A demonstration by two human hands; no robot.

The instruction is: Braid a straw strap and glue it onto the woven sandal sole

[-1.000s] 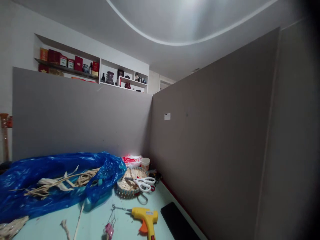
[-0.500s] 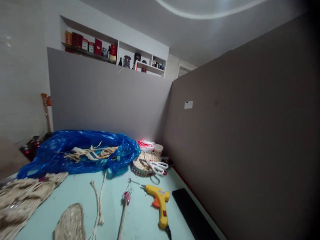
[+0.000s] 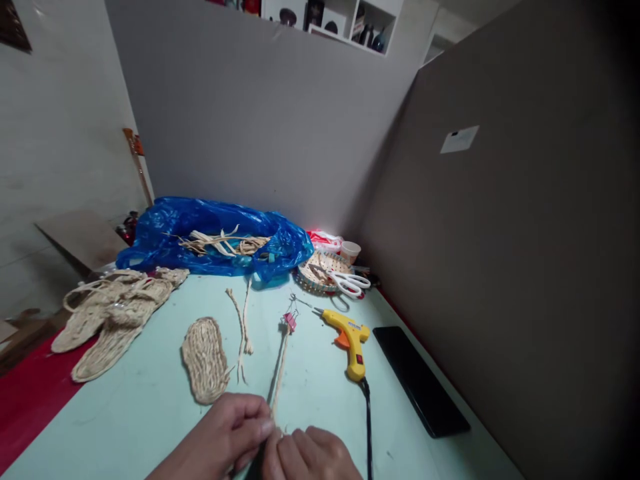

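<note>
"So, holding what just now?"

"Pinching the cord [image 3: 281, 377] between thumb and fingers of the left hand [image 3: 244, 428], left of the glue gun [image 3: 356, 347] and nearer. Closed on the cord's near end with the right hand [image 3: 309, 457], close beside the left; fingertips partly hidden, so impossible to tell exactly how."

"And at the cord's far end?"

"Clamped in a pink clip [image 3: 291, 322], just left of the glue gun's nozzle."

"Farther left of the glue gun?"

"Lying flat on the desk [image 3: 325, 400]: loose cords [image 3: 245, 332], then a woven sole [image 3: 205, 363], then slippers [image 3: 120, 333] farthest out."

"Beyond the glue gun?"

"Only a basket [image 3: 307, 285] with white-handled scissors [image 3: 351, 283] resting across it, plus a blue bag [image 3: 165, 225] farther left."

"To the glue gun's right?"

"Near it, a black slab [image 3: 420, 380], flat."
</note>
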